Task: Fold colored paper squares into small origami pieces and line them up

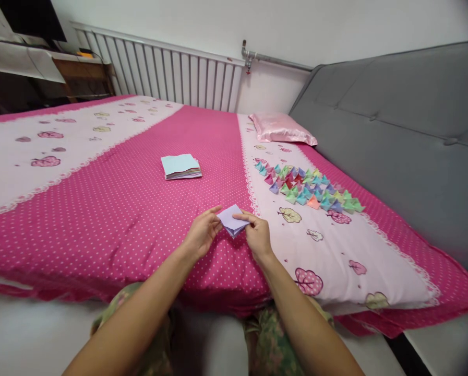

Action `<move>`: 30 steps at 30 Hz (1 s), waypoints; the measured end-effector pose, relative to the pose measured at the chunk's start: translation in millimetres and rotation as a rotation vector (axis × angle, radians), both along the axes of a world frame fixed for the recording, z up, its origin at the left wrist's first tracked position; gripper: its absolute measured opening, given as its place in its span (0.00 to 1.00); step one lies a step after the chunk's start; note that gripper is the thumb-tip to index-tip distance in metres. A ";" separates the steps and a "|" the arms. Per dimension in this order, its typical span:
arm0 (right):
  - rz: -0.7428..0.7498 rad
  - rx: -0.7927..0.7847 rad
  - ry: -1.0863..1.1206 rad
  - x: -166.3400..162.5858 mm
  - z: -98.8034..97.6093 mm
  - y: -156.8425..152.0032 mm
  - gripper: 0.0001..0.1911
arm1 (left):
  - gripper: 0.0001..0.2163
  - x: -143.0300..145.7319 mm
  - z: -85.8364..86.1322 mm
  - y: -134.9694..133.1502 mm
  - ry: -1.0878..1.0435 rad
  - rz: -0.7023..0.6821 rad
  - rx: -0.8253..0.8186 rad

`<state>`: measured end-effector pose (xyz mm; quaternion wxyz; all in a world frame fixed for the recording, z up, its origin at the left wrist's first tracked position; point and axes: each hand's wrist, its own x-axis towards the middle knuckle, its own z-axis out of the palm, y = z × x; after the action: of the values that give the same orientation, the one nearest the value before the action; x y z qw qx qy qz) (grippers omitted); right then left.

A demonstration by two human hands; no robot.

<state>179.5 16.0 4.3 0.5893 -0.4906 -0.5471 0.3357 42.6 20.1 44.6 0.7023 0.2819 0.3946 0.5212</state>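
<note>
A small square of folded purple paper [232, 218] is held over the front part of the bed, its layers slightly apart along the lower edge. My right hand [258, 235] pinches its right side, thumb lying on top. At the paper's left corner is my left hand [203, 230], fingers curled against it and partly hidden behind it. Farther off on the bed lies a stack of square paper sheets [181, 165], light blue on top. To the right, several small folded paper pieces [304, 188] in many colours stand in close rows.
A pink polka-dot bedspread [132, 209] with white tree-print bands covers the bed. At the back right lies a pink pillow [283, 128] beside a grey padded headboard [398, 104]. A white radiator [171, 68] lines the wall; a desk with a monitor [32, 18] stands far left.
</note>
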 end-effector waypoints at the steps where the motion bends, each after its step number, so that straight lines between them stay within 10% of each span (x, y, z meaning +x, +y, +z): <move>1: -0.001 0.020 -0.015 0.1 0.9 -0.5 0.20 | 0.13 -1.6 0.9 0.4 -0.028 -0.036 -0.048; 6: -0.003 0.115 -0.091 -0.7 9.8 -6.0 0.20 | 0.11 -4.4 -4.3 -2.0 0.057 -0.234 -0.156; 17: 0.282 0.055 0.243 1.8 23.6 -11.3 0.25 | 0.10 -0.9 -14.1 -0.2 0.398 -0.063 0.294; 30: 0.012 -0.052 0.226 1.4 16.6 -5.3 0.17 | 0.11 11.3 -20.7 -6.7 0.356 -0.371 0.343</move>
<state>180.9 10.7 21.0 0.6324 -0.4612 -0.4712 0.4066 53.9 13.4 23.9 0.6473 0.5504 0.3597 0.3856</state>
